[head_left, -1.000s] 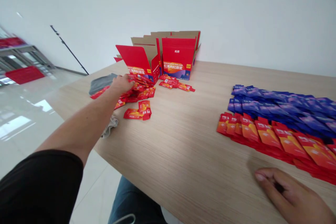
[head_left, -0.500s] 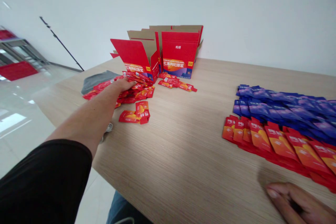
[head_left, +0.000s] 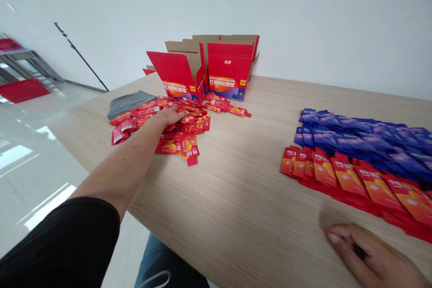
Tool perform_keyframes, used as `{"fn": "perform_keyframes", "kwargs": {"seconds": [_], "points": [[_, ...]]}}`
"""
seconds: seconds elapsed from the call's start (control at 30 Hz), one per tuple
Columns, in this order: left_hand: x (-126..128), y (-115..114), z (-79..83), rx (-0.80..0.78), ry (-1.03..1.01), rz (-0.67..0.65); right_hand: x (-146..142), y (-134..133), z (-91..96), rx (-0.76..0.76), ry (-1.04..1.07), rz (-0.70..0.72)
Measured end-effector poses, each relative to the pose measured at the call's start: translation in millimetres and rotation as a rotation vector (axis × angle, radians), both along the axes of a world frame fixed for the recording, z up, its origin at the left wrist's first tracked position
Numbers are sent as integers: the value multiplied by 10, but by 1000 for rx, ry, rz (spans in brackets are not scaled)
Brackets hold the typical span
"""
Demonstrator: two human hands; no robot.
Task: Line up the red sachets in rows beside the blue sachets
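My left hand [head_left: 172, 115] lies palm down with fingers stretched out on a loose pile of red sachets [head_left: 199, 122]. The sachets overlap at many angles, and my forearm covers part of them. At the lower right, my right hand [head_left: 374, 254] rests by the table's near side. Its thumb and forefinger meet, the other fingers are curled, and nothing shows between them. Just beyond it is an overlapping row of red sachets [head_left: 344, 175]. Behind that row lie rows of blue-purple sachets [head_left: 364, 137].
Open red cartons [head_left: 229, 67] stand behind the pile near the wall, a few red sachets [head_left: 229, 107] at their foot. A grey cloth [head_left: 128, 102] lies left of the pile. The wooden table [head_left: 249, 189] has its near edge above my legs.
My left hand has moved right and slightly towards me, dragging the pile along. Sachets once apart in front now adjoin the pile. The view has shifted slightly; my right hand stays curled.
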State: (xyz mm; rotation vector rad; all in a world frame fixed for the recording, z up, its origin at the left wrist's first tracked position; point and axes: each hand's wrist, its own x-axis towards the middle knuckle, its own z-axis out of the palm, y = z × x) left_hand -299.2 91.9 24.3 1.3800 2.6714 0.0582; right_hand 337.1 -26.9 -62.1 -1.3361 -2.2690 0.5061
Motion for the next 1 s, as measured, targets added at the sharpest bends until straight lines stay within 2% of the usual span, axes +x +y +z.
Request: {"fn": "perform_keyframes", "kwargs": {"seconds": [0.17, 0.6, 0.77, 1.0], "points": [[350, -103, 35, 14, -9, -29, 15, 27, 31, -30, -52, 71], [1285, -333, 9, -5, -22, -177, -73, 14, 92, -58, -71, 54], [1521, -428, 37, -25, -28, -217, -116, -7, 133, -38, -55, 43], [1710, -520, 23, -56, -46, -251, -198, -23, 232, -31, -36, 40]]}}
